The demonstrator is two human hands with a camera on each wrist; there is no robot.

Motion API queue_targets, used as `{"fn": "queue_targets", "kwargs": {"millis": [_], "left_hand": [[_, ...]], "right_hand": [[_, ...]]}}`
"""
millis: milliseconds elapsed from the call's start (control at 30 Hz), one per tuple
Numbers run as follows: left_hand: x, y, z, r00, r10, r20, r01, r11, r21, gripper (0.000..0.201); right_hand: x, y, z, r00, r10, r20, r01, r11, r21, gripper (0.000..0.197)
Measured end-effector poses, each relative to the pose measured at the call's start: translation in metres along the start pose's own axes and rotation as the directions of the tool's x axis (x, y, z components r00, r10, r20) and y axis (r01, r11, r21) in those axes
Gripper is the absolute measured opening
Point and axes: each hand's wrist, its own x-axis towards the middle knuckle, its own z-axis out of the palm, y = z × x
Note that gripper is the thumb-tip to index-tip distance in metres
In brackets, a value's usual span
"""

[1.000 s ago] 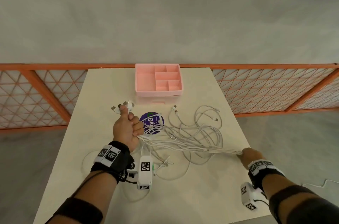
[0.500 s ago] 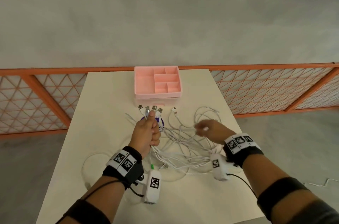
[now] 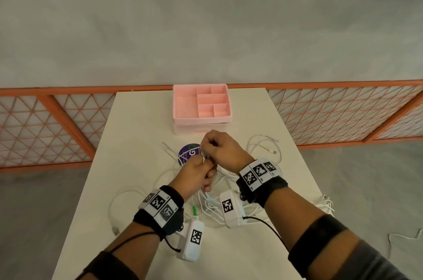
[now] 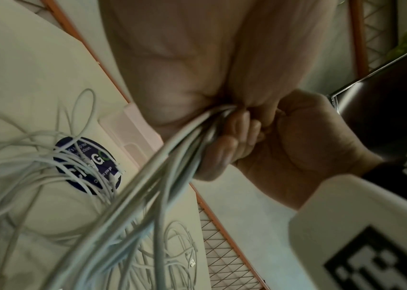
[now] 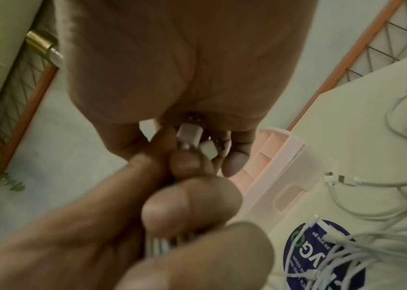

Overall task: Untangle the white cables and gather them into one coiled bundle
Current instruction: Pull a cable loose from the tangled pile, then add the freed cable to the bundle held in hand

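On the round blue sticker [image 3: 188, 153] under the cables [image 3: 212, 206], only the letters "GO" can be read (the small print is blurred). The cables are gripped in the curled left hand [image 3: 198, 174] above the tabletop [image 3: 137, 133]; their loose lengths are spread on it. In the right wrist view alone, the plugs [image 5: 190, 135] are seen pinched by the right hand [image 3: 223, 149]. A pink tray [image 3: 201, 105] stands just behind.
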Motion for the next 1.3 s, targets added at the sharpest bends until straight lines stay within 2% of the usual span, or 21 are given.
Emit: {"fn": "queue_targets", "kwargs": {"millis": [133,300,400,500,567,633,733,800,833,867,933,967,1000,1067,1200,1300], "left_hand": [[-0.001,-0.003,0.004,0.999,0.027,0.018,-0.028,0.997,0.069,0.031],[0.003,-0.001,0.003,0.998,0.055,0.028,-0.06,0.976,0.211,0.032],[0.005,0.004,0.003,0.997,0.072,0.035,-0.079,0.94,0.331,0.033],[0.006,0.002,0.005,0.996,0.061,0.07,-0.082,0.928,0.363,0.031],[0.007,-0.002,0.007,0.999,0.023,0.034,-0.032,0.951,0.309,0.03],[0.006,-0.004,0.01,1.0,-0.021,-0.023,0.025,0.98,0.199,0.029],[0.007,-0.003,0.01,0.993,-0.06,-0.098,0.05,0.994,-0.096,0.029],[0.009,-0.001,0.005,0.982,-0.04,-0.185,-0.008,0.967,-0.255,0.029],[0.01,0.0,0.002,0.974,-0.032,-0.223,-0.043,0.945,-0.324,0.03],[0.012,0.002,-0.001,0.969,-0.038,-0.245,-0.067,0.911,-0.407,0.031],[0.016,0.005,-0.009,0.965,-0.07,-0.254,-0.086,0.828,-0.554,0.033],[0.02,0.005,-0.013,0.961,-0.086,-0.263,-0.091,0.799,-0.594,0.034],[0.022,0.004,-0.017,0.955,-0.101,-0.28,-0.096,0.785,-0.612,0.035],[0.025,-0.001,-0.023,0.936,-0.142,-0.321,-0.096,0.775,-0.625,0.033],[0.022,-0.011,-0.023,0.911,-0.212,-0.354,-0.057,0.786,-0.615,0.036],[0.02,-0.011,-0.015,0.901,-0.192,-0.39,-0.111,0.765,-0.634,0.038]], "right_hand": [[-0.003,-0.001,0.008,1.0,0.006,-0.002,-0.006,0.999,-0.054,0.015],[-0.005,-0.001,0.01,0.996,-0.077,-0.041,0.07,0.986,-0.151,0.028],[-0.006,0.003,0.009,0.995,-0.089,-0.046,0.082,0.988,-0.133,0.035],[-0.006,0.01,0.007,0.999,-0.047,-0.022,0.046,0.997,-0.057,0.041],[-0.006,0.014,0.007,0.999,-0.04,-0.027,0.04,0.999,-0.011,0.039],[-0.008,0.019,0.006,0.998,-0.019,-0.062,0.027,0.991,0.134,0.033],[-0.017,0.027,0.009,0.993,0.06,-0.104,-0.019,0.933,0.36,0.077],[-0.023,0.032,0.016,0.995,0.101,-0.011,-0.089,0.921,0.379,0.095],[-0.028,0.036,0.02,0.991,0.12,0.061,-0.134,0.928,0.347,0.094],[-0.032,0.039,0.024,0.98,0.128,0.15,-0.168,0.938,0.303,0.084],[-0.041,0.046,0.033,0.944,0.131,0.302,-0.19,0.966,0.174,0.03],[-0.045,0.048,0.037,0.933,0.14,0.332,-0.189,0.975,0.12,0.02],[-0.047,0.053,0.04,0.931,0.161,0.328,-0.189,0.98,0.057,0.033],[-0.048,0.061,0.039,0.947,0.197,0.253,-0.187,0.98,-0.065,0.042],[-0.04,0.078,0.027,0.969,0.21,0.132,-0.162,0.938,-0.306,0.04],[-0.032,0.087,0.022,0.974,0.216,0.066,-0.165,0.88,-0.446,0.031]]}}
